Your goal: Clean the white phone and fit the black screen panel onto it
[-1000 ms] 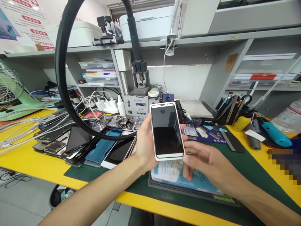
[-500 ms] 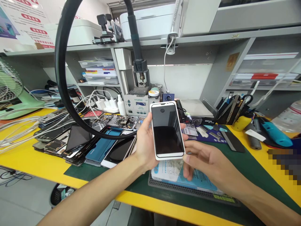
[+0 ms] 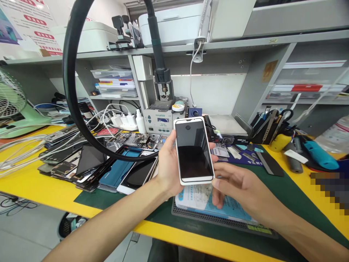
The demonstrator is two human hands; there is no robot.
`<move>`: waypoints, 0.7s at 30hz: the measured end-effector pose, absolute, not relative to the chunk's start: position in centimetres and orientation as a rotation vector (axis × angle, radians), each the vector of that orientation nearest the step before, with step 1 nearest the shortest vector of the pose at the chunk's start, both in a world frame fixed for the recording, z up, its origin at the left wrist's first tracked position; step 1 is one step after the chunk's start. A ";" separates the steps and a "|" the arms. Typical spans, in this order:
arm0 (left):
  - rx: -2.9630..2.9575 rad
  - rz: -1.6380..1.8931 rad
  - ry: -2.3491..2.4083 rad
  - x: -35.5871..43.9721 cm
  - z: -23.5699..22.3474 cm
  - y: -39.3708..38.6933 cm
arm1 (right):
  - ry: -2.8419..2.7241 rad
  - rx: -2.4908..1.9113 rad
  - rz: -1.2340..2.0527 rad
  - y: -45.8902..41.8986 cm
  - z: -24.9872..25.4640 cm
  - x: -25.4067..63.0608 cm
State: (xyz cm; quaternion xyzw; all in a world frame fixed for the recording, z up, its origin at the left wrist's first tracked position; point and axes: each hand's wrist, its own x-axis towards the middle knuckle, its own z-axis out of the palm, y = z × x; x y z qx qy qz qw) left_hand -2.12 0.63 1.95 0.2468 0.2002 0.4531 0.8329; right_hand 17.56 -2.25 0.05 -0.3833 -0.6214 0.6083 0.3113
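A white-framed smartphone [image 3: 194, 151] with a dark, reflective screen is held up above the bench, its screen facing me. My left hand [image 3: 167, 167] is closed around it, thumb along the left edge and fingertips showing past the right edge. At the phone's lower right corner, my right hand [image 3: 237, 187] has its thumb and index finger against the frame, the other fingers curled below. Under both hands, a blue-and-white packet [image 3: 201, 200] lies on a grey perforated mat [image 3: 191, 214].
Stacked phone parts [image 3: 65, 167] and a blue phone panel [image 3: 120, 167] lie left. A black hose [image 3: 71, 72] loops in front of the hot-air station [image 3: 159, 122]. Right are a tool holder [image 3: 264, 127] and a blue-handled tool [image 3: 320, 154]. A green fan [image 3: 24, 112] stands far left.
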 end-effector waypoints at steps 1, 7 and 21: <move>0.523 0.959 0.433 -2.1 2.0 0.6 | -1.641 -1.014 1.605 -2.3 0.1 17.6; 0.519 0.937 0.378 -2.2 1.8 0.7 | -1.647 -1.030 1.596 -2.3 0.1 17.6; 0.529 0.992 0.436 -2.0 2.1 0.6 | -1.648 -1.036 1.598 -2.3 0.1 17.6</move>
